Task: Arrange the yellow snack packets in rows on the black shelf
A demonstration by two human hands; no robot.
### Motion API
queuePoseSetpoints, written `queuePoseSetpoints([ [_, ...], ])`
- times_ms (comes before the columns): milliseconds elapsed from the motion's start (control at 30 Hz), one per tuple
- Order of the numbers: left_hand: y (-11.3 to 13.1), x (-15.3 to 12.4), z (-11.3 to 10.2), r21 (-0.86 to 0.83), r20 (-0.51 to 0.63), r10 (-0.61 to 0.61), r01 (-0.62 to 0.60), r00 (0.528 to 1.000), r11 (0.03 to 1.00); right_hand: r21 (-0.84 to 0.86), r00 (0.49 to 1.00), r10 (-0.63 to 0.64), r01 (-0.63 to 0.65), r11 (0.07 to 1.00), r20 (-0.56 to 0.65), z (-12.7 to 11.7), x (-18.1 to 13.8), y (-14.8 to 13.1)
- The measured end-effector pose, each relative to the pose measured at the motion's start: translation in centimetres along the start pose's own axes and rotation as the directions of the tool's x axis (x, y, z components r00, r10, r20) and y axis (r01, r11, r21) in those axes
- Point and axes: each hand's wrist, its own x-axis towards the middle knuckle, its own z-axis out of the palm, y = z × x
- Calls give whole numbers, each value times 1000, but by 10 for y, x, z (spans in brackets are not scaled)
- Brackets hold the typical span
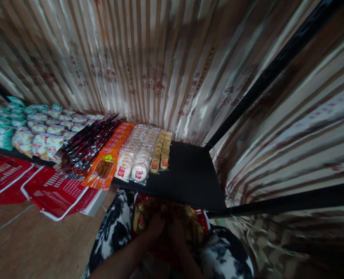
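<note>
Both hands reach into a red basket (206,221) between my knees, below the shelf's front edge. My left hand (157,224) and my right hand (176,228) are close together among yellow-wrapped snack packets (140,220). Deep shadow hides the fingers of both, so what they hold, if anything, does not show. Above them on the black shelf (189,174), small yellow packets (160,153) stand in two rows. Beside these are rows of round, white-wrapped snacks (139,170).
Left along the shelf lie an orange snack bag (102,170), dark shiny packets (87,145) and white and green packets (41,131). Red baskets (58,193) with white rims are on the tiled floor at left. Black posts (265,79) and striped curtains (148,58) enclose the shelf.
</note>
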Motion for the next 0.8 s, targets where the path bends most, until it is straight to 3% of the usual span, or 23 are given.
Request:
queuePoseSetpoints([
  [267,6,-22,-6,38,-79,103,-101,992,994,242,991,-18,49,969,-130,-6,-10,-2],
  [467,23,-45,-11,49,-148,198,-193,969,980,414,981,40,43,909,-189,-19,-25,-14],
  [600,29,-64,-17,77,-195,262,-252,945,965,510,978,69,41,859,-195,-27,-41,-24],
  [800,40,-90,-25,48,-294,358,-360,886,932,523,970,-20,147,839,-240,-44,-58,-41],
])
